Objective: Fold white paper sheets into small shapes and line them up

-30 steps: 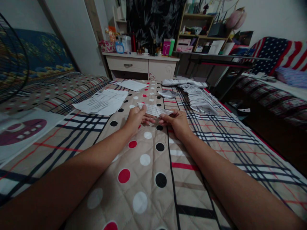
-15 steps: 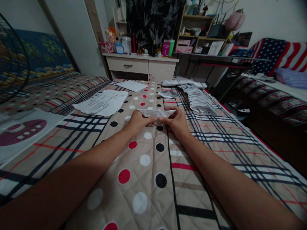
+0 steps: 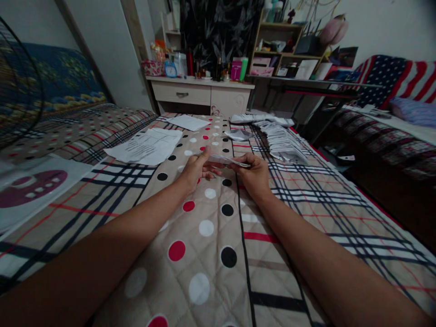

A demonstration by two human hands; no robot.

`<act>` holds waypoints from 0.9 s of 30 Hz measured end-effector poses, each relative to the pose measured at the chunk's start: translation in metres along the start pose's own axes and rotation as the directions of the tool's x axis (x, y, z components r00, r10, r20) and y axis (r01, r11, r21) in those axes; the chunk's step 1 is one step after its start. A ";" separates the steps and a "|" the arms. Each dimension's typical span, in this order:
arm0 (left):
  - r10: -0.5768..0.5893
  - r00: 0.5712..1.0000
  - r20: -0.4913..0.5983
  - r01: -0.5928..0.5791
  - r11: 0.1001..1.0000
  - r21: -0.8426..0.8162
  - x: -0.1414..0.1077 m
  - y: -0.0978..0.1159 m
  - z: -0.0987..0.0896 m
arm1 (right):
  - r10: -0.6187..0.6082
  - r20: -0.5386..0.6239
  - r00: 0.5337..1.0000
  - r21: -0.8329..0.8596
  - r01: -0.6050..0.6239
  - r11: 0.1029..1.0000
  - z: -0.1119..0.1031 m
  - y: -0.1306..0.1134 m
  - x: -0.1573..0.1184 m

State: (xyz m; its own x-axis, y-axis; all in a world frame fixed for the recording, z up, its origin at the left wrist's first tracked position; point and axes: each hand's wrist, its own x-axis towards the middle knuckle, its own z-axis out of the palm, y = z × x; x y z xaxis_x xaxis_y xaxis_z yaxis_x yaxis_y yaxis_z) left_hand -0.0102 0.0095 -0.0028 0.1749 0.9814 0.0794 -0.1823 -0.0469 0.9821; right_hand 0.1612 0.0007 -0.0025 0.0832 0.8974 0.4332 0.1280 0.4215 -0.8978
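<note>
A narrow strip of folded white paper (image 3: 221,159) is held level between my hands, just above the dotted bedspread. My right hand (image 3: 254,170) pinches its right end, thumb and fingers pressed together. At the left end, my left hand (image 3: 195,172) has its thumb raised against the strip and its fingers loosely curled below; part of that end is hidden behind the thumb. To the right lies a long row of folded papers (image 3: 284,143), overlapping one another. A small folded piece (image 3: 239,135) rests beside the row.
Printed sheets (image 3: 150,145) lie on the left of the bedspread (image 3: 190,281), with another white sheet (image 3: 188,122) farther back. A white plastic bag (image 3: 73,170) is at the left edge, near a fan (image 3: 20,86). A white dresser (image 3: 200,93) stands beyond the bed.
My left thumb has lifted from the near edge of the strip and points up, and the left fingers have loosened below. The strip has tilted, its right end slightly lower.
</note>
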 end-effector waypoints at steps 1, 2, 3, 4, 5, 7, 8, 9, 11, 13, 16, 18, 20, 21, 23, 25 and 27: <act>0.006 1.000 0.007 -0.006 1.000 0.013 0.000 0.000 0.000 | -0.004 0.015 1.000 -0.025 0.005 1.000 0.000 0.000 0.000; 0.011 1.000 0.006 -0.011 0.999 0.030 0.000 0.001 0.000 | 0.000 0.030 1.000 -0.049 0.001 0.999 0.000 0.001 0.000; 0.016 1.000 0.000 -0.016 0.999 0.045 -0.001 0.001 0.000 | 0.011 0.049 0.999 -0.071 -0.007 0.997 0.000 0.001 -0.001; 0.020 1.000 -0.012 -0.019 0.998 0.053 -0.001 0.002 0.001 | 0.023 0.073 0.997 -0.086 -0.016 0.996 0.000 0.000 -0.001; 0.022 0.999 -0.025 -0.021 0.998 0.052 -0.001 0.002 0.001 | 0.034 0.103 0.994 -0.094 -0.024 0.995 0.000 0.000 -0.001; 0.021 0.998 -0.052 -0.020 0.999 0.036 -0.001 0.003 0.001 | 0.044 0.173 0.984 -0.093 -0.028 0.995 0.000 -0.002 -0.002; 0.020 0.998 -0.063 -0.018 0.999 0.029 -0.001 0.003 0.001 | 0.044 0.207 0.977 -0.086 -0.026 0.996 0.000 -0.002 -0.002; 0.019 0.997 -0.068 -0.017 0.999 0.029 -0.001 0.003 0.001 | 0.042 0.236 0.971 -0.076 -0.025 0.997 -0.001 -0.001 -0.002; 0.024 0.997 -0.070 -0.021 0.999 0.044 -0.001 0.003 0.001 | 0.047 0.269 0.962 -0.046 -0.036 0.998 -0.002 0.002 -0.002; 0.034 0.997 -0.067 -0.029 0.997 0.073 -0.001 0.002 0.001 | 0.059 0.264 0.963 -0.035 -0.051 0.998 -0.002 0.006 -0.001; 0.038 0.997 -0.062 -0.031 0.994 0.109 -0.001 0.002 0.001 | 0.084 0.196 0.977 -0.066 -0.072 0.995 -0.002 0.014 0.002; 0.042 0.997 -0.067 -0.033 0.991 0.131 0.000 0.002 0.001 | 0.113 0.150 0.982 -0.075 -0.103 0.992 -0.002 0.017 0.003; 0.069 0.994 -0.085 -0.052 0.982 0.181 0.002 0.001 0.000 | 0.153 0.125 0.980 -0.079 -0.144 0.987 -0.002 0.018 0.003; 0.092 0.991 -0.100 -0.068 0.972 0.224 0.004 0.000 -0.001 | 0.164 0.119 0.979 -0.088 -0.155 0.984 -0.002 0.017 0.003; 0.157 0.979 -0.126 -0.105 0.933 0.344 0.006 -0.004 -0.004 | 0.163 0.106 0.981 -0.127 -0.149 0.981 -0.003 0.017 0.004; 0.222 0.966 -0.136 -0.133 0.870 0.474 0.008 -0.007 -0.007 | 0.138 0.082 0.987 -0.180 -0.121 0.976 -0.003 0.016 0.004; 0.267 0.955 -0.131 -0.147 0.805 0.575 0.009 -0.010 -0.009 | 0.114 0.038 0.993 -0.232 -0.102 0.967 -0.005 0.017 0.005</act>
State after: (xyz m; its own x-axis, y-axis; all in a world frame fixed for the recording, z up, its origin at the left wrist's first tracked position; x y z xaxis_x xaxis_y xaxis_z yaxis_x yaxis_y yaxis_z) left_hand -0.0159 0.0209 -0.0136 -0.0082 0.9488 0.3157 0.3835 -0.2886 0.8773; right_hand 0.1689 0.0117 -0.0148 0.0599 0.9440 0.3245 0.3448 0.2855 -0.8942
